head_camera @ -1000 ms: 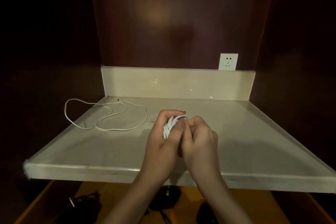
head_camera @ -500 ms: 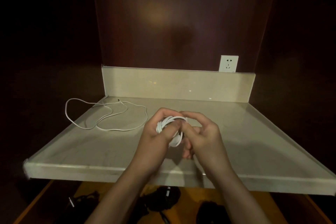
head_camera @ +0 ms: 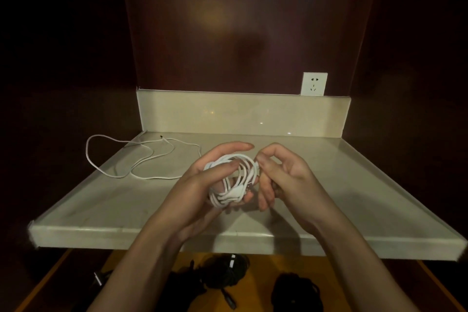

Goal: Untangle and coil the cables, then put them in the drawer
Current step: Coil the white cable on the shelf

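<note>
A coiled white cable [head_camera: 234, 180] sits in my left hand [head_camera: 202, 190], whose thumb lies over the loops and whose fingers wrap behind them. My right hand [head_camera: 283, 175] pinches the coil's right side between thumb and forefinger, with the other fingers hanging loose. Both hands hover above the middle of the pale stone counter [head_camera: 354, 200]. A second white cable [head_camera: 141, 159] lies loose and uncoiled at the counter's back left, one loop hanging past the left edge. Below the counter's front edge an open wooden drawer [head_camera: 255, 276] holds dark coiled cables [head_camera: 222, 271].
A white wall socket [head_camera: 314, 83] is set above the low stone backsplash [head_camera: 240, 114] at the right. Dark wood panels close in the back and both sides. A further dark bundle [head_camera: 296, 291] lies at the drawer's right.
My hands have drawn apart and opened up, so the white coil shows fully in my left palm. The right hand shifted to the coil's right side. The loose cable has not moved.
</note>
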The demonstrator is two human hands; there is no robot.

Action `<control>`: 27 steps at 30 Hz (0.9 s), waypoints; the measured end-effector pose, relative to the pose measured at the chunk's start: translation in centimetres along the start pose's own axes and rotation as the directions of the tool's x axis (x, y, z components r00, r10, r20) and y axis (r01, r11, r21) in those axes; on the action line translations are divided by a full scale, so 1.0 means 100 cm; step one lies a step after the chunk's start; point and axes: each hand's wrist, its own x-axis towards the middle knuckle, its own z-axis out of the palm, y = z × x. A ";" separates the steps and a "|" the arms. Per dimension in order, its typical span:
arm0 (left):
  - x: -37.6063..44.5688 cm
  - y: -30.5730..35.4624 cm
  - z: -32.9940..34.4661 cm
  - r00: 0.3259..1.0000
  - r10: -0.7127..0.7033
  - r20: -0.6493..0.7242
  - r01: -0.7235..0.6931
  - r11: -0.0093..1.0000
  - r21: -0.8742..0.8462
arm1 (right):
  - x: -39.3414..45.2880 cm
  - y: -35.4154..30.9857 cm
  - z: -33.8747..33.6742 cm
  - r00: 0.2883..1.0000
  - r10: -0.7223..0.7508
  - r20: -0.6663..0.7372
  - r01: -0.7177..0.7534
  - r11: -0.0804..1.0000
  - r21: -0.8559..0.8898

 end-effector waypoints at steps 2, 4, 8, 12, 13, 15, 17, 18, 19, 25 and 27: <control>0.000 0.001 0.000 1.000 -0.018 0.010 0.018 0.999 -0.048 | 0.000 0.001 0.001 0.999 -0.008 -0.036 0.007 1.000 -0.025; 0.000 0.001 0.000 0.999 -0.027 -0.025 0.026 0.999 -0.025 | 0.000 0.003 0.004 0.997 -0.006 -0.078 0.004 0.999 -0.033; 0.001 0.003 0.002 0.997 -0.018 -0.073 0.019 1.000 0.018 | 0.000 0.005 0.008 0.984 -0.029 -0.174 0.018 0.998 -0.068; 0.000 0.003 0.005 0.997 -0.018 -0.082 0.023 0.998 0.059 | 0.000 0.005 0.008 0.982 -0.049 -0.182 0.019 0.987 -0.160; 0.001 0.002 0.004 0.997 -0.016 -0.079 0.022 0.997 0.074 | -0.001 0.003 0.007 0.989 -0.039 -0.141 0.015 0.987 -0.162; 0.001 0.000 0.003 0.996 -0.006 -0.093 0.015 0.995 0.102 | -0.001 0.000 0.007 0.999 -0.004 -0.040 -0.001 0.990 -0.138; 0.002 -0.003 0.001 0.993 -0.001 -0.114 0.015 0.993 0.118 | -0.002 -0.004 0.004 0.999 0.031 0.041 -0.025 0.989 -0.146; 0.003 -0.003 0.000 0.993 0.002 -0.121 0.014 0.992 0.127 | -0.003 -0.005 0.003 0.996 0.046 0.073 -0.035 0.988 -0.152; 0.003 -0.004 -0.001 0.992 0.006 -0.124 0.012 0.990 0.139 | -0.003 -0.005 0.001 0.993 0.056 0.104 -0.040 0.988 -0.151; 0.004 -0.001 -0.003 0.996 0.017 -0.088 0.002 0.978 0.210 | -0.006 -0.003 0.001 0.997 0.011 0.077 0.000 0.990 -0.139; 0.006 0.001 -0.003 0.996 0.027 -0.084 -0.008 0.978 0.210 | -0.006 -0.002 0.002 1.000 -0.013 0.011 0.014 0.993 -0.117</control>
